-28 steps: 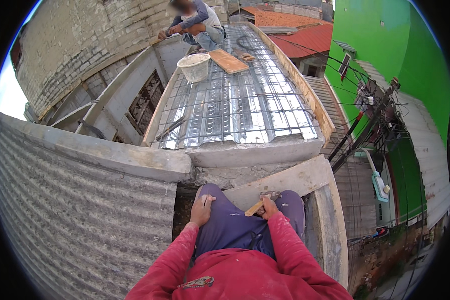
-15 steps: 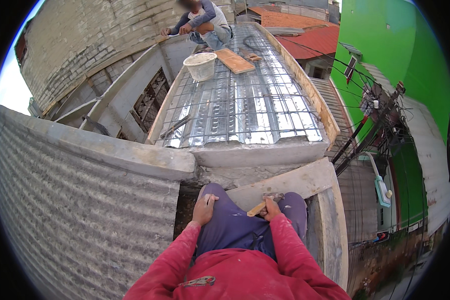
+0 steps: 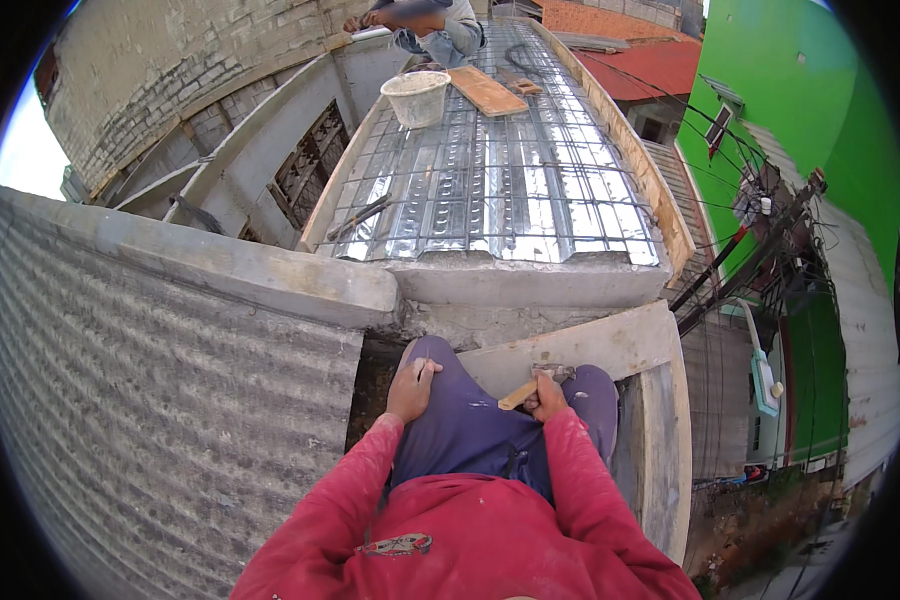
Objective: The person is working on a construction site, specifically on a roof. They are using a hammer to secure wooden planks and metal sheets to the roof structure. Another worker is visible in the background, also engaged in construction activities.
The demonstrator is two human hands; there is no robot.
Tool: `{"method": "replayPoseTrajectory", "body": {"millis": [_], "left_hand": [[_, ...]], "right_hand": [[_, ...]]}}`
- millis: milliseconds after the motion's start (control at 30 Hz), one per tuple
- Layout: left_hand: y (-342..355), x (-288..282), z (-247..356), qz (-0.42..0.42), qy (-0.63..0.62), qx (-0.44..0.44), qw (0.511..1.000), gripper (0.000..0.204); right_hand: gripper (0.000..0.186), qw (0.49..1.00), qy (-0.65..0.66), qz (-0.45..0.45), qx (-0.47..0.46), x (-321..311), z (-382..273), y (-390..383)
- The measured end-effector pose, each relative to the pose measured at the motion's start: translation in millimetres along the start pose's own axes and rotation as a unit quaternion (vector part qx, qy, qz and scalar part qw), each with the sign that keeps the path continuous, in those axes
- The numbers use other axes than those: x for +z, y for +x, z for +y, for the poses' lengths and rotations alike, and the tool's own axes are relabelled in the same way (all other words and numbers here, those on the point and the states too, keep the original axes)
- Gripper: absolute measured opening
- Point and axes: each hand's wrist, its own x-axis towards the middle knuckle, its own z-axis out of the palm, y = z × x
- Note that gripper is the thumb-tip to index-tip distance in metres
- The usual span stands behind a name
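Note:
My right hand rests by my right knee, closed round a hammer close to its head. The wooden handle points left toward my lap, and the metal head shows above my fingers. My left hand lies on my left thigh with its fingers curled together; anything inside them is hidden. Beneath and beyond my right knee lies a wide wooden board, and another plank runs along my right side.
Ahead, steel mesh lies over shiny metal decking, edged by boards. On it are a white bucket, a brown board and a dark tool. A person crouches beyond. Corrugated roofing is left; wires hang right.
My view has tipped slightly downward, so the decking sits higher in the picture. Both hands and the hammer keep nearly the same place on my legs. The crouching person has leaned a little.

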Motion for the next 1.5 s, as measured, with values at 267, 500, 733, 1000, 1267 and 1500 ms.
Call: {"method": "replayPoseTrajectory", "body": {"millis": [267,500,733,1000,1267,1500], "left_hand": [[0.8,-2.6,7.7,-0.006,-0.007,-0.018,1.0,0.035],[1.5,-0.1,8.6,-0.011,-0.008,-0.037,0.999,0.034],[0.6,-3.1,12.2,-0.012,-0.009,-0.05,0.999,0.033],[1.1,-1.1,12.8,-0.01,0.001,-0.008,1.0,0.034],[2.9,0.2,8.5,-0.012,0.008,-0.008,1.0,0.034],[2.9,-1.6,15.7,-0.027,0.016,-0.05,0.998,0.035]], "right_hand": [[0.027,1.0,-0.001,0.007,-0.012,5.8,-2.3,-11.8],[0.024,1.0,0.013,-0.007,-0.01,-0.7,-0.6,-7.6],[0.023,1.0,0.012,0.024,-0.011,8.2,-0.9,-12.0],[0.025,1.0,0.014,0.019,-0.002,1.3,2.1,-3.9],[0.027,0.999,0.02,0.039,-0.002,7.1,-0.6,-8.8],[0.027,0.999,0.029,0.03,0.0,8.3,-1.2,-7.6]]}}
